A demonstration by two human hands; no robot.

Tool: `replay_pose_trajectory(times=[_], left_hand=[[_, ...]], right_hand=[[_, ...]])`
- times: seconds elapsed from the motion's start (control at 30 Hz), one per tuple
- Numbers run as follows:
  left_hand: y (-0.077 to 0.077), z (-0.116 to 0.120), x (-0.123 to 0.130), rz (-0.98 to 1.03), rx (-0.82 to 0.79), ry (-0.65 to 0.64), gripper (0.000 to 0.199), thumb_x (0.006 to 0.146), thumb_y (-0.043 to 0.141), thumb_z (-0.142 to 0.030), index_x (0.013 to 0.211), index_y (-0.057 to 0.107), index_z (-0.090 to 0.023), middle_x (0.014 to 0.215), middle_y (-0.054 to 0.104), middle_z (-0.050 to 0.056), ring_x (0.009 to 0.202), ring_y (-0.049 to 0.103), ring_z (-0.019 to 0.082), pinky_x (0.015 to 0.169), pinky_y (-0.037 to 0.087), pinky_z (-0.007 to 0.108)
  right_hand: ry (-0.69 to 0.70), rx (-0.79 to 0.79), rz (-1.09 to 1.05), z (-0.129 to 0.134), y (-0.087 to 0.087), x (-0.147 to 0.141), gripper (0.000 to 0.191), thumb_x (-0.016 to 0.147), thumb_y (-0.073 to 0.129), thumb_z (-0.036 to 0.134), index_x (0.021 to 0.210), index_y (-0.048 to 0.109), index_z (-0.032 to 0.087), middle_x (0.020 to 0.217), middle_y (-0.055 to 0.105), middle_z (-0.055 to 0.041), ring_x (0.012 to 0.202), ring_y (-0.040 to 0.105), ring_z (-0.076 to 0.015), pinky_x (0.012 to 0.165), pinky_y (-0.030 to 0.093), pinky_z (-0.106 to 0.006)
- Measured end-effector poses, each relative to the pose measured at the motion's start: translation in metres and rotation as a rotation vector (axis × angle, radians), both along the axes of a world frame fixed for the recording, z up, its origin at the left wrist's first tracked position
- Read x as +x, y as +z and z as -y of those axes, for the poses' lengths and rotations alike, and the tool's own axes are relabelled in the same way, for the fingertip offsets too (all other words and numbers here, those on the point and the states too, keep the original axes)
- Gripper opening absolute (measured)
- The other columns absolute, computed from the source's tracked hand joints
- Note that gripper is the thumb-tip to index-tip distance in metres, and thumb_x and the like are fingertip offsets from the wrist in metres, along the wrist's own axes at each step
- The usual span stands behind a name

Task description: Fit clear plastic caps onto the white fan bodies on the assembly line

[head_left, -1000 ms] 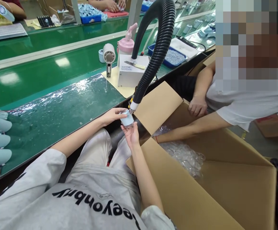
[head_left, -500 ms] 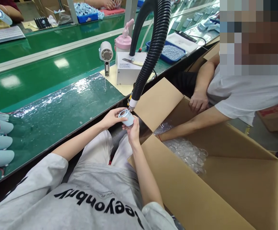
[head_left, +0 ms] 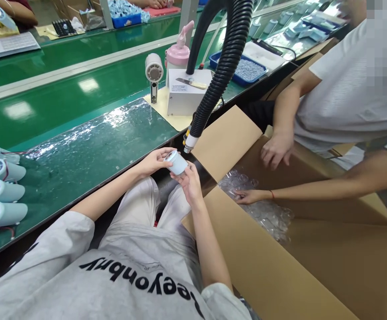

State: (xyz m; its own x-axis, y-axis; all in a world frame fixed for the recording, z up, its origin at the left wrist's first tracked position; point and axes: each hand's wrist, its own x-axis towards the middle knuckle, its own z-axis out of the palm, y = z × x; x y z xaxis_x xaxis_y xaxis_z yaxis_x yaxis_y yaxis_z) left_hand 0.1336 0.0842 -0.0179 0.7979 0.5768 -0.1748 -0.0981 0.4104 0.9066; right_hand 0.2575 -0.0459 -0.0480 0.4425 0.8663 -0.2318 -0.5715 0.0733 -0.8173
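A light blue cylindrical housing [head_left: 179, 164] is held between my two hands, above my lap at the bench edge. My left hand [head_left: 158, 161] grips its upper left side, thumb along the front. The fingers of my right hand [head_left: 189, 180] support its lower right side. Just above it hangs the metal tip of a black corrugated hose [head_left: 218, 75], apart from the housing. Several similar housings [head_left: 5, 191] with red wires lie at the left end of the green bench [head_left: 80, 164].
An open cardboard box [head_left: 280, 266] with clear plastic pieces [head_left: 266, 215] stands at my right; a co-worker's hand [head_left: 251, 196] reaches into it. Behind the bench edge are a white unit [head_left: 183, 100] bearing a knife, a handheld fan [head_left: 153, 73], a pink-lidded bottle [head_left: 178, 53] and a blue tray [head_left: 249, 71].
The housing has come away from the hose tip and tilted a little. My right fingers have loosened around it. The co-worker's arm has drawn back toward the right, and the view has shifted slightly.
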Motion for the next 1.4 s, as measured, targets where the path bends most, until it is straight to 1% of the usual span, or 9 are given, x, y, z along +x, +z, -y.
replay_pose_trajectory(times=[0.13, 0.33, 0.63, 0.9, 1.1, 1.17, 1.23, 1.33, 1.4], left_hand=[[0.007, 0.013, -0.018, 0.046, -0.02, -0.07, 0.078, 0.053, 0.104, -0.037, 0.119, 0.069, -0.015, 0.131, 0.072, 0.019, 0.12, 0.069, 0.029, 0.106, 0.051, 0.041], [0.023, 0.039, -0.046, 0.084, 0.015, -0.156, 0.073, 0.061, 0.101, -0.034, 0.122, 0.063, -0.019, 0.135, 0.07, 0.02, 0.12, 0.07, 0.031, 0.098, 0.055, 0.039], [0.043, 0.065, -0.068, 0.11, 0.078, -0.183, 0.07, 0.066, 0.098, -0.03, 0.122, 0.056, -0.022, 0.141, 0.066, 0.018, 0.111, 0.073, 0.026, 0.092, 0.057, 0.036], [0.058, 0.077, -0.083, 0.1, 0.192, -0.133, 0.059, 0.074, 0.091, -0.026, 0.12, 0.054, -0.022, 0.135, 0.07, 0.018, 0.108, 0.072, 0.023, 0.086, 0.056, 0.03], [0.051, 0.072, -0.092, 0.105, 0.046, 0.022, 0.06, 0.06, 0.097, -0.027, 0.109, 0.062, -0.021, 0.111, 0.078, 0.011, 0.096, 0.074, 0.023, 0.078, 0.056, 0.026], [0.05, 0.073, -0.094, 0.1, -0.097, 0.061, 0.06, 0.053, 0.098, -0.026, 0.104, 0.067, -0.021, 0.102, 0.079, 0.007, 0.085, 0.073, 0.021, 0.072, 0.056, 0.024], [0.048, 0.075, -0.095, 0.087, -0.273, 0.095, 0.053, 0.052, 0.097, -0.029, 0.097, 0.071, -0.02, 0.094, 0.078, 0.005, 0.077, 0.071, 0.019, 0.066, 0.055, 0.024], [0.038, 0.077, -0.093, 0.027, -0.492, 0.158, 0.035, 0.062, 0.09, -0.037, 0.086, 0.073, -0.018, 0.086, 0.076, 0.004, 0.076, 0.07, 0.019, 0.065, 0.058, 0.026], [0.027, 0.078, -0.087, -0.069, -0.599, 0.215, 0.025, 0.07, 0.084, -0.034, 0.084, 0.073, -0.016, 0.085, 0.076, 0.004, 0.078, 0.071, 0.019, 0.067, 0.061, 0.027]], right_hand=[[0.067, 0.005, 0.071, 0.022, 0.018, 0.0, 0.06, 0.069, 0.091, 0.061, 0.105, 0.061, 0.024, 0.094, 0.074, 0.0002, 0.073, 0.075, -0.0189, 0.066, 0.068, -0.035], [0.151, 0.002, 0.304, 0.054, 0.05, -0.009, 0.062, 0.074, 0.085, 0.069, 0.106, 0.061, 0.023, 0.089, 0.072, -0.0018, 0.067, 0.072, -0.0193, 0.059, 0.067, -0.035], [0.155, 0.042, 0.381, 0.072, 0.078, -0.023, 0.059, 0.075, 0.083, 0.071, 0.104, 0.061, 0.024, 0.087, 0.071, -0.0018, 0.07, 0.07, -0.0182, 0.056, 0.063, -0.03], [0.086, 0.036, 0.421, 0.097, 0.08, -0.025, 0.055, 0.079, 0.08, 0.071, 0.106, 0.064, 0.025, 0.086, 0.073, -0.0031, 0.069, 0.069, -0.0194, 0.058, 0.062, -0.031], [-0.013, -0.01, 0.442, 0.115, 0.079, -0.025, 0.054, 0.08, 0.08, 0.069, 0.105, 0.061, 0.026, 0.082, 0.073, -0.002, 0.064, 0.07, -0.02, 0.057, 0.06, -0.033], [-0.109, -0.03, 0.467, 0.126, 0.078, -0.02, 0.05, 0.081, 0.079, 0.066, 0.106, 0.059, 0.027, 0.085, 0.073, -0.0015, 0.066, 0.071, -0.0201, 0.057, 0.06, -0.033], [-0.346, -0.083, 0.533, 0.152, 0.072, -0.006, 0.047, 0.082, 0.077, 0.061, 0.108, 0.056, 0.028, 0.09, 0.071, -0.0009, 0.067, 0.071, -0.0195, 0.059, 0.061, -0.034], [-0.932, -0.304, 0.67, 0.228, 0.055, 0.026, 0.044, 0.079, 0.07, 0.057, 0.107, 0.051, 0.03, 0.095, 0.066, 0.0003, 0.067, 0.068, -0.018, 0.062, 0.061, -0.038], [-1.294, -0.576, 0.717, 0.296, 0.042, 0.041, 0.043, 0.075, 0.07, 0.055, 0.1, 0.044, 0.033, 0.096, 0.062, 0.001, 0.066, 0.065, -0.0203, 0.059, 0.059, -0.044]])
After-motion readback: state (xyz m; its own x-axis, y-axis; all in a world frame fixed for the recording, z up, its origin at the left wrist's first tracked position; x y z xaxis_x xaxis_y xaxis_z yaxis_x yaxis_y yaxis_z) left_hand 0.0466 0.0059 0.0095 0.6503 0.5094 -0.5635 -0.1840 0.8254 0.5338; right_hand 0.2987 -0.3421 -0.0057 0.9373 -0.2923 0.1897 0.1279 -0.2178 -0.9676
